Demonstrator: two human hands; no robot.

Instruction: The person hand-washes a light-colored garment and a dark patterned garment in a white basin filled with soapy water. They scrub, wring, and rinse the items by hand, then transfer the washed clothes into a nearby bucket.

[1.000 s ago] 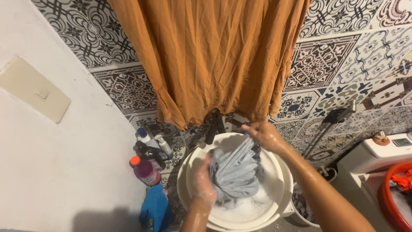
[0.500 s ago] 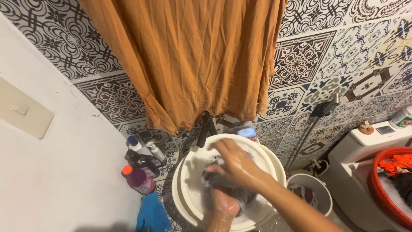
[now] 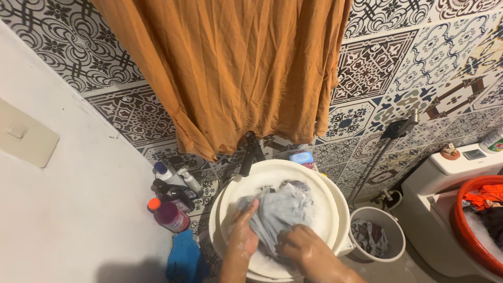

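A wet grey garment [image 3: 280, 209] lies bunched in a round white basin [image 3: 319, 181] of soapy water low in the head view. My left hand [image 3: 244, 234] grips the garment's left edge. My right hand [image 3: 299, 245] presses on its near side, fingers closed into the cloth. Both hands are wet and soapy.
An orange cloth [image 3: 236, 73] hangs on the patterned tile wall above the basin. Bottles [image 3: 170, 194] and a blue glove [image 3: 183, 259] sit left of it. A small white bucket [image 3: 378, 240], a toilet [image 3: 456, 173] and a red tub [image 3: 479, 220] stand to the right. A black tap [image 3: 249, 152] rises behind the basin.
The garment was lifted a second ago, then pushed down into the basin. My right hand has come back from the far rim to the near side of the cloth.
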